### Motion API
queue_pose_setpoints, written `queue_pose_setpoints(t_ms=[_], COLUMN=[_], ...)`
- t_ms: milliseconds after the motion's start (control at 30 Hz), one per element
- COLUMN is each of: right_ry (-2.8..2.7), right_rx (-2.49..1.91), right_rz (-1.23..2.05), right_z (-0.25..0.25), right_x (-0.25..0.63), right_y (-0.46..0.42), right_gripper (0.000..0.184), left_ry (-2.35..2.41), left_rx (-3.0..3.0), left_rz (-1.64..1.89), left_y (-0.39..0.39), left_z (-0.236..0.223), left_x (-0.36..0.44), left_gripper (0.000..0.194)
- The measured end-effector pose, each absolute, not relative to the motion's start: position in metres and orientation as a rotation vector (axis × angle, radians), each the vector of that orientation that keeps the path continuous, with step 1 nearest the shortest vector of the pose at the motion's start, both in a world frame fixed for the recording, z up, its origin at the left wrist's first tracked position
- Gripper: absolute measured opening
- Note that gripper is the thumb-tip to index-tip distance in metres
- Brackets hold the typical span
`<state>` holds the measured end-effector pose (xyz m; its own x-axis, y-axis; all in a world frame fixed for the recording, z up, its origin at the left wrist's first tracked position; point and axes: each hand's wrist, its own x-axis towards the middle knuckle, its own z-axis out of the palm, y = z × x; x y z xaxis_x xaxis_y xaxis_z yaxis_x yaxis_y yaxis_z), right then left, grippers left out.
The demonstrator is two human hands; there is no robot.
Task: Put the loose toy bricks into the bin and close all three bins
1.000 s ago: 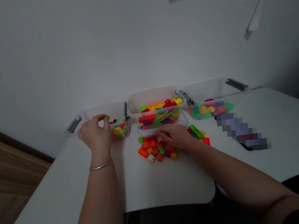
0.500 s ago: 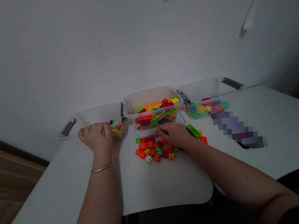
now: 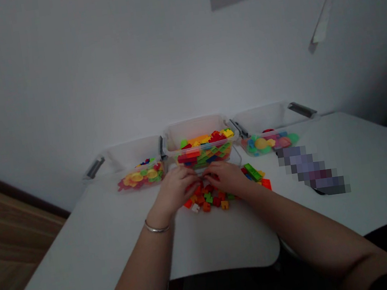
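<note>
My left hand [image 3: 179,188], with a silver bangle at the wrist, is over the left side of a pile of small toy building blocks [image 3: 206,198]. Its fingers are bent and drawn together. Close beside it, my right hand [image 3: 225,177] reaches in from the right with thumb and fingers pinched. The fingertips of both hands almost meet above the pile, and whatever is between them is too small or hidden to make out. Red, orange, green and white blocks show below the hands. A longer green block [image 3: 253,172] lies right of my right hand.
Behind the pile stands a clear box [image 3: 199,121] of blocks. A left clear box [image 3: 126,146] and a right clear box [image 3: 264,113] hold coloured plastic pieces. A blurred-out phone-like object [image 3: 311,170] lies at right. The white table [image 3: 224,245] has a rounded front corner.
My left hand has moved right, from in front of the left box to beside my right hand over the pile. My right hand has stayed nearly in place, still pinched. The view has shifted slightly.
</note>
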<state>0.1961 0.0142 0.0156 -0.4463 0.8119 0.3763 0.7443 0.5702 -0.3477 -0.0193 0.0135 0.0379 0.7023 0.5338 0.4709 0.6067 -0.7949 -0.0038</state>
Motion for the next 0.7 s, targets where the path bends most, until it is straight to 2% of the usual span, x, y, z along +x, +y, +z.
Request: queue_pose_setpoints(t_ms=[100,267,500,700], right_ry=[-2.337,-2.397,-2.41,-2.343], right_rx=[-1.263,-1.259,-1.24,-1.243], right_rz=[0.183,0.201,0.181,0.287], right_z=[0.015,0.013,0.01,0.011], right_x=[0.196,0.195,0.196,0.195], right_y=[0.015,0.017,0.017,0.018], right_gripper=[0.02,0.02,0.02,0.021], left_ry=[-1.026,-1.184,-1.158,-1.137], left_rx=[-2.879,-2.937,-2.996,-2.964], left_rz=[-0.581,-0.6,-0.74,-0.756], left_y=[0.014,0.019,0.022,0.017], left_z=[0.033,0.021,0.013,0.02], left_x=[-0.017,-0.025,-0.021,-0.015], left_gripper=[0.017,0.025,0.016,0.02])
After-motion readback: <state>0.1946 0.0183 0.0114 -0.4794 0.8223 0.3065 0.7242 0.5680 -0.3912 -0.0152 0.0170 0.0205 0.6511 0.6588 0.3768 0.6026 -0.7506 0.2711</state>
